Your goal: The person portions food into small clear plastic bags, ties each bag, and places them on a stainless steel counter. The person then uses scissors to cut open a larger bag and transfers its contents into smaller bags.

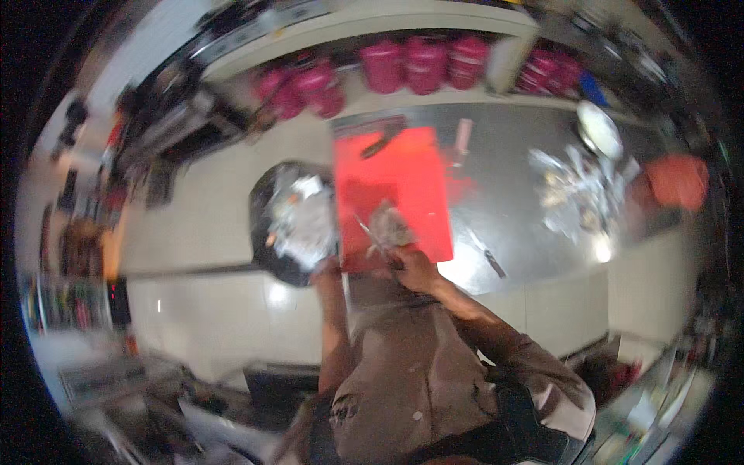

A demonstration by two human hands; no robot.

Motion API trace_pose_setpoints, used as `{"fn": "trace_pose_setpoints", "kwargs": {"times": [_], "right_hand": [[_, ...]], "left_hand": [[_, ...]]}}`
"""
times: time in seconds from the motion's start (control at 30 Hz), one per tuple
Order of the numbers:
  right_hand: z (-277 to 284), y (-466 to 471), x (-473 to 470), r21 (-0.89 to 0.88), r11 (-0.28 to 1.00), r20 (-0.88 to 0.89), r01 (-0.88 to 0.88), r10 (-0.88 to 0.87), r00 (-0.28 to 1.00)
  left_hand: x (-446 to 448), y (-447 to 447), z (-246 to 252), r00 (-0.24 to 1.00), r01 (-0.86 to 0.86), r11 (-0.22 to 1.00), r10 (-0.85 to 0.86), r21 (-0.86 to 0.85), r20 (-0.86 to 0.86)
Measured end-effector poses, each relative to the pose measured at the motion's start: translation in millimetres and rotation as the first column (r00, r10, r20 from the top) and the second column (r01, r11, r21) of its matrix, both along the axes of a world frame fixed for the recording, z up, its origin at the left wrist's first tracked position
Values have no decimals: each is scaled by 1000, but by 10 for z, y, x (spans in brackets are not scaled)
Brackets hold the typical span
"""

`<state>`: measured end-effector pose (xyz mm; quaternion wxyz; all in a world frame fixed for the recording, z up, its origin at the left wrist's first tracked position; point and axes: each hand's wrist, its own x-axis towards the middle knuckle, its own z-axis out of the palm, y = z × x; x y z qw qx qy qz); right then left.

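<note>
A red cutting board (418, 168) lies on a steel table in front of me. My right hand (417, 268) is at the board's near edge, closed around the dark handle of what looks like a knife (363, 226), its thin blade pointing away to the left. Just beyond those fingers sits a pale, blurred lump of food (392, 224); whether the hand touches it I cannot tell. My left hand (326, 268) is low beside the near rim of a black bin (261, 197) left of the board, its fingers too blurred to read. Plastic bags and scraps (305, 224) fill the bin.
A dark-bladed knife (381, 145) lies across the board's far end. Right of the board are a pink-handled tool (463, 136) and another knife (488, 254). Farther right are plastic bags (575, 192), a white bowl (600, 131) and a red container (677, 181). Pink buckets (426, 64) stand beyond the table.
</note>
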<state>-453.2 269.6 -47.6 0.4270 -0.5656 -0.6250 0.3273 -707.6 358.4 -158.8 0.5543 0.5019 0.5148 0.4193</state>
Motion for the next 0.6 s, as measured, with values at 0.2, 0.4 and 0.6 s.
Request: {"fn": "trace_pose_setpoints", "kwargs": {"times": [0.2,0.4,0.6], "right_hand": [[50,202,58,-25,931,498,364,-304,812],[-135,136,-92,116,895,495,431,-428,756],[-179,-214,487,-222,724,23,653,-665,746]], "left_hand": [[-662,574,-211,982,-156,969,173,-193,74],[-356,955,-372,975,13,998,1,62,-222],[474,634,321,984,-14,984,45,177,-173]]}}
